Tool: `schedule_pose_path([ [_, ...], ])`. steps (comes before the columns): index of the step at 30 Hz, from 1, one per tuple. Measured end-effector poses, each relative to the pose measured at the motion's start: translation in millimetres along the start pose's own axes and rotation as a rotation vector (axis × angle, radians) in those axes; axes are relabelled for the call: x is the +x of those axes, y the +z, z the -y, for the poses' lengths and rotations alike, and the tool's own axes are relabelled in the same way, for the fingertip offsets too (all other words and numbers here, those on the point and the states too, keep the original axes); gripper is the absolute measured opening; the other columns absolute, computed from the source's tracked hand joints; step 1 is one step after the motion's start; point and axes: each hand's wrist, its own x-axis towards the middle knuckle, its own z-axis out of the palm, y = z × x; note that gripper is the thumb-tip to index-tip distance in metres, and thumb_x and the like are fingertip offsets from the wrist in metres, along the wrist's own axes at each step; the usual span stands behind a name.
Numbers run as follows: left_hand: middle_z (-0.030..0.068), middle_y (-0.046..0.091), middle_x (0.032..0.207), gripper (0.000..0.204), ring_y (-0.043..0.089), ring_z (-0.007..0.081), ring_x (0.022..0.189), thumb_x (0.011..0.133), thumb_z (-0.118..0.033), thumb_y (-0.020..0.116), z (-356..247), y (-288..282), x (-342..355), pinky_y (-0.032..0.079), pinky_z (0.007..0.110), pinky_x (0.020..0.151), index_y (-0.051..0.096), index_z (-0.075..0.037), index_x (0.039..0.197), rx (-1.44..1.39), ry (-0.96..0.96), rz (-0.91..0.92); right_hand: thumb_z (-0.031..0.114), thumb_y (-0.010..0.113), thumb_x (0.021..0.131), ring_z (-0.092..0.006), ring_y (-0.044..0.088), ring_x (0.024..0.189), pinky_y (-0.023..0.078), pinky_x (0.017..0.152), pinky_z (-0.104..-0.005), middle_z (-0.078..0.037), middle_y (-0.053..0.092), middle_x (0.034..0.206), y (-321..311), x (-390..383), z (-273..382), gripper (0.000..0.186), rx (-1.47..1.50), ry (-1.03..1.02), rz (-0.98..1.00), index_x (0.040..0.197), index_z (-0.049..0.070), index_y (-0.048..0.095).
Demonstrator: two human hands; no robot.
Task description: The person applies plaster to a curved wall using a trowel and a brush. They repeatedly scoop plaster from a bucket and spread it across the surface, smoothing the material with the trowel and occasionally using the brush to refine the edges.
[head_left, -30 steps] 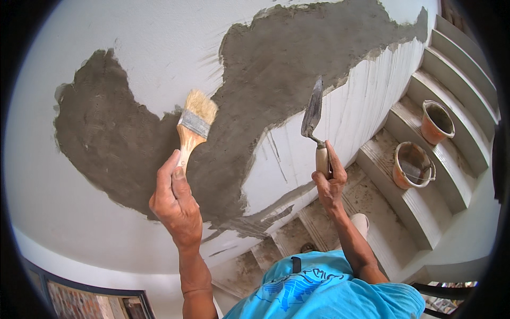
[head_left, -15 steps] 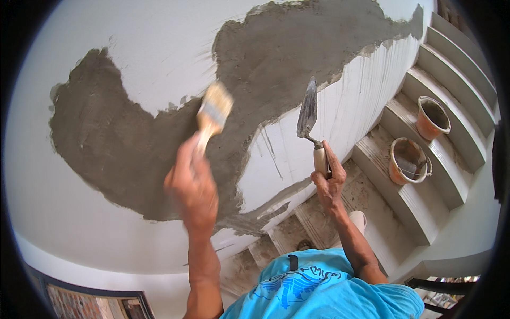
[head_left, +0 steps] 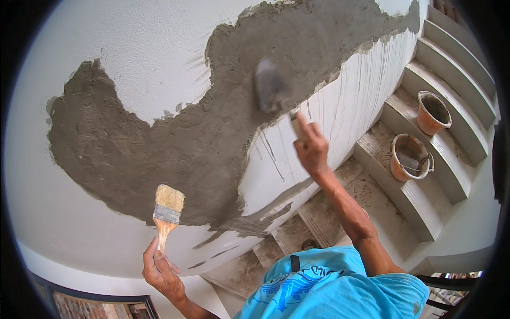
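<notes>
My left hand (head_left: 162,268) grips the wooden handle of a wide, pale-bristled paintbrush (head_left: 168,211), held upright at lower left in front of the wall's lower part. Higher and to the right, my right hand (head_left: 309,149) is closed on the handle of a pointed trowel (head_left: 270,85), whose dark blade is blurred by motion over the grey cement patch (head_left: 117,154). I cannot tell whether the blade touches it. The patch has a ragged edge and spreads across the white wall (head_left: 149,48), with grey drips and smears below it.
A curved staircase (head_left: 451,69) climbs along the wall on the right. Two stained orange buckets (head_left: 399,167) (head_left: 429,123) stand on its steps, the nearer with something grey inside. My blue shirt fills the bottom middle. A dark-framed opening (head_left: 90,305) shows at lower left, a dark railing at lower right.
My left hand has swung from the patch down to the lower left with the brush. My right hand has raised the trowel up and left onto the patch area, its blade now blurred.
</notes>
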Motion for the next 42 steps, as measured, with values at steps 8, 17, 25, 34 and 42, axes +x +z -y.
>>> schedule_pose_path([
  [8,-0.0011,0.045,0.067,0.033,0.039,0.0056,0.054,0.107,-0.017,0.049,2,-1,2,0.038,0.023,0.043,0.065,0.003,0.128,-0.018,0.065,0.021,-0.011,0.066,0.069,-0.0258,0.061,0.068,0.053,0.062,-0.0392,-0.012,0.058,0.087,-20,-23,27,0.080,0.181,0.095,0.150,0.145,0.014,0.059],
  [17,0.0026,0.052,0.067,0.036,0.044,0.0068,0.053,0.108,-0.023,0.051,-19,28,19,0.040,0.023,0.044,0.065,0.005,0.126,-0.154,0.152,0.027,-0.010,0.064,0.070,-0.0269,0.061,0.068,0.054,0.064,-0.0393,-0.012,0.059,0.090,-1,17,4,0.083,0.050,-0.018,-0.026,0.147,0.021,0.056],
  [25,-0.0009,0.046,0.070,0.040,0.045,0.0062,0.057,0.108,-0.028,0.054,-49,82,31,0.042,0.022,0.046,0.063,0.002,0.132,-0.329,0.200,0.077,-0.005,0.066,0.069,-0.0268,0.060,0.075,0.053,0.062,-0.0394,-0.009,0.057,0.088,-27,-83,32,0.078,0.068,-0.052,0.458,0.144,0.018,0.060],
  [34,0.0123,0.071,0.093,0.024,0.061,0.0206,0.063,0.100,-0.013,0.064,-93,163,74,0.047,0.035,0.058,0.070,-0.003,0.121,-0.022,0.707,0.557,-0.004,0.062,0.070,-0.0296,0.062,0.079,0.052,0.075,-0.0367,-0.015,0.059,0.093,-89,-156,-14,0.080,0.107,0.402,0.444,0.149,0.012,0.054],
  [42,0.0166,0.071,0.092,0.019,0.067,0.0345,0.075,0.097,-0.010,0.065,-116,213,152,0.052,0.044,0.070,0.071,-0.002,0.113,0.417,0.967,0.706,-0.001,0.062,0.070,-0.0301,0.060,0.077,0.051,0.074,-0.0368,-0.014,0.057,0.090,-107,-202,-35,0.080,0.024,0.460,0.457,0.149,0.014,0.055],
])
